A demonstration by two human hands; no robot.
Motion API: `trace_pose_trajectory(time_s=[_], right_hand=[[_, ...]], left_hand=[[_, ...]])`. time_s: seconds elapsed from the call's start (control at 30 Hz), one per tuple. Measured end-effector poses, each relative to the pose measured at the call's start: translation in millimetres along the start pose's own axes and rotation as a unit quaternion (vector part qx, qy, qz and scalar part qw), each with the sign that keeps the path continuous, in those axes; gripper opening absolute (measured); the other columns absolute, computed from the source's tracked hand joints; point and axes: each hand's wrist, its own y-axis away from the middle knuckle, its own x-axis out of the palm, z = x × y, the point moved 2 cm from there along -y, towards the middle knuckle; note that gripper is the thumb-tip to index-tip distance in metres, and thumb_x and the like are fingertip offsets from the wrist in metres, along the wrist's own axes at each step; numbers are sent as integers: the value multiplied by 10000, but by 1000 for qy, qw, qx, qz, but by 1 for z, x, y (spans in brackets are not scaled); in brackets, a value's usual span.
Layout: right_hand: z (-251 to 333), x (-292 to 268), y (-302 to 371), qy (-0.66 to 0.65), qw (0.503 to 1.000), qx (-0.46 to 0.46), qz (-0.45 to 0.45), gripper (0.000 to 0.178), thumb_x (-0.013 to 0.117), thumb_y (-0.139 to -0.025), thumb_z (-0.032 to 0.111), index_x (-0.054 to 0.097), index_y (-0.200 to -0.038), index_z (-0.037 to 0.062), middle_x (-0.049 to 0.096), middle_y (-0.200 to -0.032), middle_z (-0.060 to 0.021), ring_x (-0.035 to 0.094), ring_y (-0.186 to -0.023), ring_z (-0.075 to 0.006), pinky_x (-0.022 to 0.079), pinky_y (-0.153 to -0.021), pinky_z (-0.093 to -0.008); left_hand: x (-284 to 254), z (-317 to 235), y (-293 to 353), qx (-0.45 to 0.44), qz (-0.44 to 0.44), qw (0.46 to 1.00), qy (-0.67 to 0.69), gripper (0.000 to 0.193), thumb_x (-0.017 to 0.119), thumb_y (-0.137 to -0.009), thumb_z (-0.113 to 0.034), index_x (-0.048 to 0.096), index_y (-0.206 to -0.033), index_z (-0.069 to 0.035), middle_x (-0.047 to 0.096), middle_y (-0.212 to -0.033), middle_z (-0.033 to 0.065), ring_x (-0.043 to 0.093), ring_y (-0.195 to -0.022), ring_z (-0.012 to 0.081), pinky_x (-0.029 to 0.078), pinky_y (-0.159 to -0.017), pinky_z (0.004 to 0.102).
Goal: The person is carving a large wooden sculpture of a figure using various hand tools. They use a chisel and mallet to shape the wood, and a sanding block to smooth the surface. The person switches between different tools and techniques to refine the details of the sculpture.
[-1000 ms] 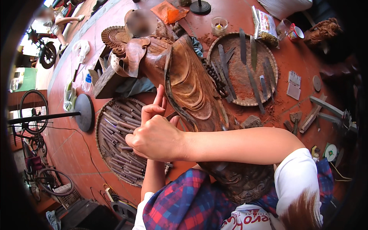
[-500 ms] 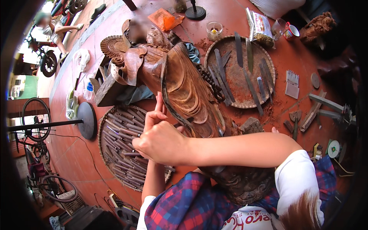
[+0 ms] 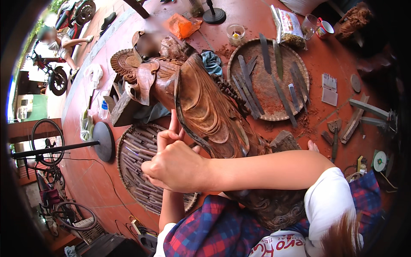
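Note:
A large brown wooden statue (image 3: pixel 209 111) with carved drapery folds lies tilted across the middle, its lower end running under my right forearm. My right hand (image 3: pixel 175 166) is closed in a fist beside the statue's left edge; whatever it grips is hidden. Partly behind that fist is my left hand (image 3: pixel 169 135), with one finger stretched up along the carved edge and the other visible fingers curled. What the left hand holds, if anything, cannot be made out. Near both hands stands a round basket (image 3: pixel 121 165) packed with many dark-handled carving tools (image 3: pixel 139 150).
A woven tray (image 3: pixel 266 115) with several flat files (image 3: pixel 284 100) lies at the upper right amid reddish wood dust. Wooden blocks (image 3: pixel 354 122) and a metal clamp-like bar (image 3: pixel 370 110) are farther right. A black round stand base (image 3: pixel 104 142) stands left. Motorbikes and a person (image 3: pixel 60 40) are far left.
The whole view has shifted slightly. My hands sit a little lower along the statue's edge, with the right fist still closed.

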Motion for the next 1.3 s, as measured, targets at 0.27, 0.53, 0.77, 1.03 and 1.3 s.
trace_pose_trajectory(time_s=[0.27,0.53,0.77,1.03,1.3], right_hand=[[-2,15,-1,33,999,-11,-2,219,669,-745,259,631,-694,49,644,-658,-197,645,-612,-323,482,-583,-426],[-2,15,-10,36,998,-59,-10,173,644,-742,213,628,-695,47,642,-631,-190,664,-604,-319,513,-530,-423],[-17,4,2,34,998,-36,-38,194,661,-741,236,622,-693,52,643,-654,-195,653,-596,-339,502,-608,-436],[-15,3,9,46,999,-4,-8,220,684,-740,245,615,-692,42,638,-633,-180,641,-568,-333,493,-550,-425],[-6,12,13,47,998,26,30,216,674,-742,244,615,-712,38,647,-661,-199,656,-628,-338,465,-636,-435]], left_hand=[[0,-8,8,-37,13,997,-62,497,760,-711,46,391,-1005,-111,189,-1561,216,280,-1418,318,309,-1130,446],[-9,-5,12,-30,-20,996,-78,427,686,-745,61,394,-1011,-100,223,-1553,191,318,-1388,283,339,-1097,424],[4,7,8,-19,39,997,-62,454,710,-715,44,389,-995,-113,201,-1569,189,234,-1439,289,259,-1143,452],[-4,26,10,-42,14,997,-70,500,747,-680,53,407,-1005,-116,189,-1570,195,258,-1428,291,277,-1139,430],[-5,19,13,9,40,998,-51,481,727,-694,97,397,-987,-93,181,-1563,211,298,-1411,301,348,-1119,429]])
